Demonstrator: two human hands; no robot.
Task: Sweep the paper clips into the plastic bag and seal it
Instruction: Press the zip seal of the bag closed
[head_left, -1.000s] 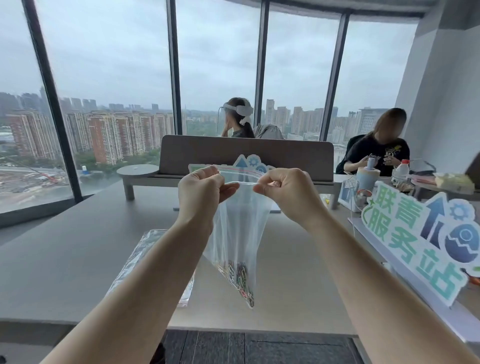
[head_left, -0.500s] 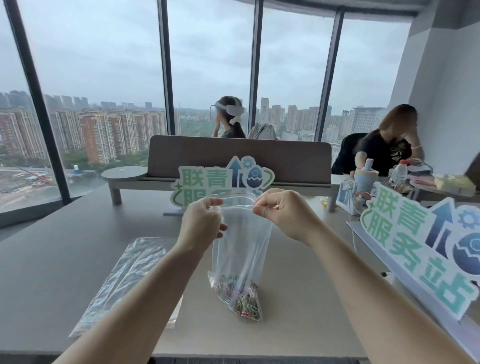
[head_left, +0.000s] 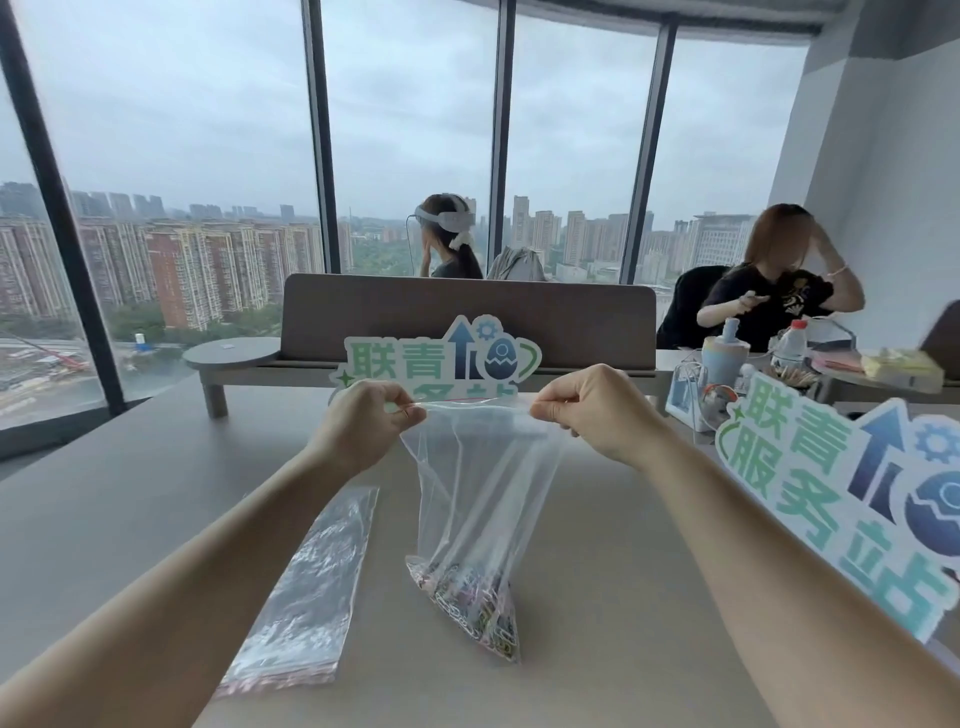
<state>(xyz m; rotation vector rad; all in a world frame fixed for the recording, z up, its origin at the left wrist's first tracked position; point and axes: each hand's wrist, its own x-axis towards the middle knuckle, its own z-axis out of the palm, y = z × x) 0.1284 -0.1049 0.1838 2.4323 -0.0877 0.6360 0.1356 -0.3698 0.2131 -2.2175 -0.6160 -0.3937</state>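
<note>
My left hand (head_left: 363, 426) pinches the left top corner of the plastic bag (head_left: 478, 483), fingers (head_left: 410, 413) curled tight on the strip. My right hand (head_left: 597, 410) pinches the right corner the same way. Bag hangs stretched between both hands, its bottom touching the surface (head_left: 130, 499). Paper clips (head_left: 470, 610) sit bunched in the bag's bottom, below my fingers. Stack of spare bags (head_left: 311, 597) lies flat under my left forearm. Sign (head_left: 441, 358) stands just beyond my fingers.
</note>
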